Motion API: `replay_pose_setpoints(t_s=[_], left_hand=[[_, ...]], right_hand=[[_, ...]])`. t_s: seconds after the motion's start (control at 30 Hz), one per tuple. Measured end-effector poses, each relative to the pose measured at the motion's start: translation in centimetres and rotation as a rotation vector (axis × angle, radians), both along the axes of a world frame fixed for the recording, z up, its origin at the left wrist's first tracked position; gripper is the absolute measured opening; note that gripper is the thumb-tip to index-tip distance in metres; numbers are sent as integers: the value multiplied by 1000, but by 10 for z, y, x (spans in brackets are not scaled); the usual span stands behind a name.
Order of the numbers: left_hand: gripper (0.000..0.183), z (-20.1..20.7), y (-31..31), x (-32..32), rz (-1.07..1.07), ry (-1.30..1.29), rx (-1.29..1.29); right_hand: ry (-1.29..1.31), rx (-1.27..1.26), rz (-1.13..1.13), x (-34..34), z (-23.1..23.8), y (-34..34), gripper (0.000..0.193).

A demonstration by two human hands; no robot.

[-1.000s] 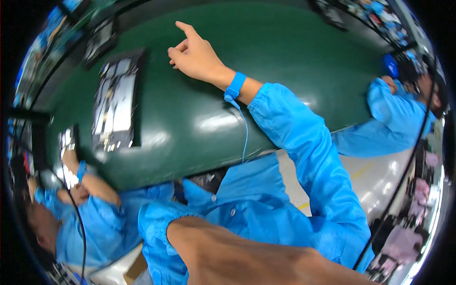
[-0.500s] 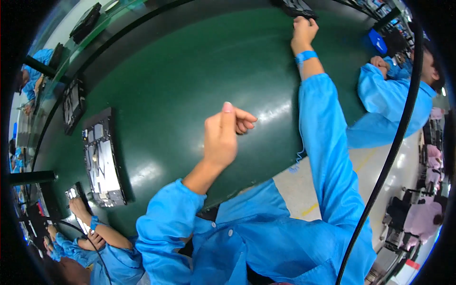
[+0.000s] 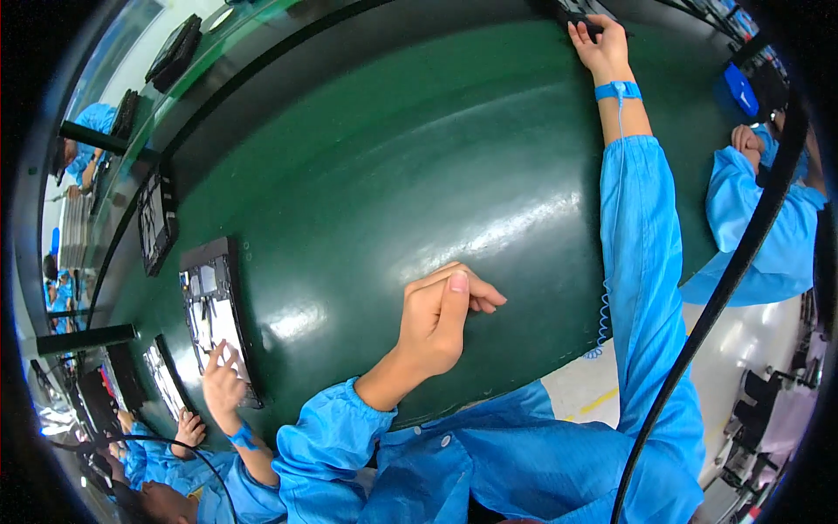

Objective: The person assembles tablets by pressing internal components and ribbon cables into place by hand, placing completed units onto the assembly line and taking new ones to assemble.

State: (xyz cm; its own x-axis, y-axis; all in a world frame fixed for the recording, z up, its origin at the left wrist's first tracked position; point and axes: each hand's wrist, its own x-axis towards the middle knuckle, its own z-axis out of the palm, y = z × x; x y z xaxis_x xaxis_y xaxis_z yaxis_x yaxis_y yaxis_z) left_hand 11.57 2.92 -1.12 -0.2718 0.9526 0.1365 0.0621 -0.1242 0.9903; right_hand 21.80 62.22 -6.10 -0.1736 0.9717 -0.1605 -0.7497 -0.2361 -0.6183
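At the far right edge of the green table, my right hand [image 3: 601, 48] reaches up with its fingers closed round the near edge of a black electronic device [image 3: 583, 12]. Most of that device lies beyond the picture's top rim. A blue wrist strap [image 3: 618, 91] with a coiled cord circles my right wrist. My left hand [image 3: 435, 321] hovers over the near middle of the table, thumb pressed to curled fingers; whether anything small is between them is hidden.
At left lies an opened black device [image 3: 214, 301] with silver insides, a co-worker's hand [image 3: 225, 384] blurred over it. Beside it stand another such device [image 3: 155, 223] and a narrower one [image 3: 164, 371]. Another person's sleeve [image 3: 755, 236] is at right; a black cable [image 3: 698, 332] crosses the view.
The view has shifted, so the table things sit lower and further right. My right hand stays at the far device. The co-worker's hand at left has lifted over the large opened device.
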Motion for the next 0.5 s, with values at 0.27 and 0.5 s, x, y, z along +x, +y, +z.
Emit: replay_pose_setpoints(t_s=[0.27, 0.5], left_hand=[[56, -5, -1, -1, 28, -50, -17], [58, -15, 13, 16, 32, -85, 91]], right_hand=[[-147, -131, 211, -13, 18, 1, 49], [-271, 18, 414, 20, 33, -35, 22]])
